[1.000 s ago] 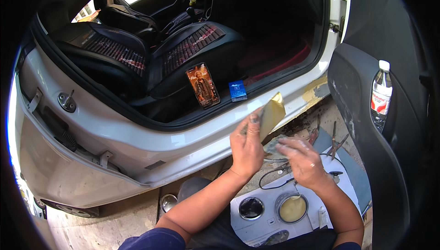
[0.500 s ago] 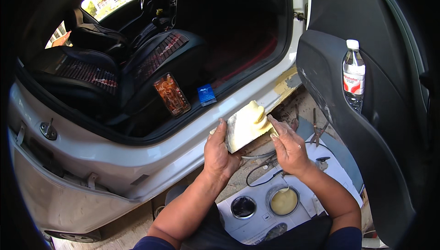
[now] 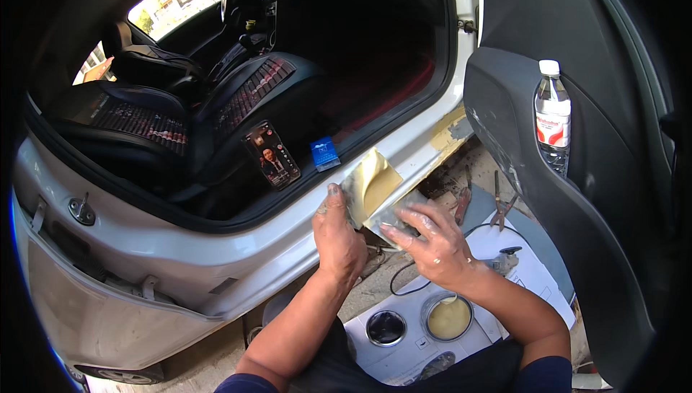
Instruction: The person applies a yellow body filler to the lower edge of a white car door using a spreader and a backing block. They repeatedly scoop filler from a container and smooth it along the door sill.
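Observation:
My left hand (image 3: 337,241) grips a flat palette plate (image 3: 352,195) by its near edge, thumb on top. Pale yellow putty (image 3: 379,185) is smeared over the plate's face. A greyish, putty-stained spreader (image 3: 395,214) is pinched in my right hand (image 3: 438,249), its blade close against the plate's right side; I cannot tell if the two touch. White smears mark my right fingers. Below my hands, a round tin (image 3: 449,318) of the same yellow putty sits on white sheeting beside a dark-centred round lid or can (image 3: 386,328).
The car's white sill (image 3: 288,231) runs diagonally, with a yellowish patch (image 3: 445,135) at its far end. A phone (image 3: 272,157) and a blue box (image 3: 325,153) stand by the seat. On the right, the open door (image 3: 577,220) holds a water bottle (image 3: 553,119). Pliers (image 3: 499,209) lie below.
The plate has tilted more upright and the putty mound is now spread flatter. My right hand has drawn the spreader nearer, so its blade shows. The phone's screen picture differs.

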A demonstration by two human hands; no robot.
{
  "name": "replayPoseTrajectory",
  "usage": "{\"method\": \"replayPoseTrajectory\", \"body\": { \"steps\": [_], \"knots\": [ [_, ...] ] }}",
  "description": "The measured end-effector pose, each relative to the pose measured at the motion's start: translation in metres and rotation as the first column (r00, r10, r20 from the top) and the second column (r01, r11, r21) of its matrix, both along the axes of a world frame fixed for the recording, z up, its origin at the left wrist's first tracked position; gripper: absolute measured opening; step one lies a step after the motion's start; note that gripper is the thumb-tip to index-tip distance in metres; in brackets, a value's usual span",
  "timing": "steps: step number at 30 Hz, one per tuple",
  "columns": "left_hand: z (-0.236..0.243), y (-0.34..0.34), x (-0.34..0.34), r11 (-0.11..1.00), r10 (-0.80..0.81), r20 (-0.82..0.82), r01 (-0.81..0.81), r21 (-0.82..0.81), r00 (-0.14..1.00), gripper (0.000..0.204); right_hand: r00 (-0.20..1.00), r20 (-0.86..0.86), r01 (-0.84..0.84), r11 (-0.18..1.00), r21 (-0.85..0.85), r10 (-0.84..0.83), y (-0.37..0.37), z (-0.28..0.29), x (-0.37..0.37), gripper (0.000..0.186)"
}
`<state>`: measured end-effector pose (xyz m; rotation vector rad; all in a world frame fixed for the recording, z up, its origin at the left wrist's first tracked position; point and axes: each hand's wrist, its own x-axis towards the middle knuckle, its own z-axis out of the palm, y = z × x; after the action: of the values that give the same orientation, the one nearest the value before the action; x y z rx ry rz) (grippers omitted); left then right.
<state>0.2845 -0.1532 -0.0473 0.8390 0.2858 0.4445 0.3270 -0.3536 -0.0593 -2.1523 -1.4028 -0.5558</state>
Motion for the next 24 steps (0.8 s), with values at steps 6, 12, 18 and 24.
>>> {"method": "replayPoseTrajectory", "body": {
  "steps": [6,12,18,24],
  "knots": [
    [0.007,-0.004,-0.007,0.816,0.131,-0.027,-0.092,0.571,0.991,0.052,0.643,-0.754,0.33,0.84,0.43,0.133,-0.013,0.009,0.012,0.032],
    [0.009,-0.017,-0.017,0.521,-0.029,0.139,-0.103,0.848,0.99,0.044,0.462,-0.835,0.448,0.735,0.509,0.298,-0.01,0.014,0.016,0.028],
    [0.004,-0.015,-0.018,0.587,0.006,0.075,-0.064,0.807,0.997,0.043,0.873,-0.457,0.053,0.897,0.438,0.172,-0.003,0.023,0.004,0.036],
    [0.006,-0.004,-0.011,0.717,0.087,0.089,-0.125,0.686,0.992,0.055,0.962,-0.222,-0.102,0.962,0.253,0.16,0.005,0.012,-0.003,0.041]
  ]
}}
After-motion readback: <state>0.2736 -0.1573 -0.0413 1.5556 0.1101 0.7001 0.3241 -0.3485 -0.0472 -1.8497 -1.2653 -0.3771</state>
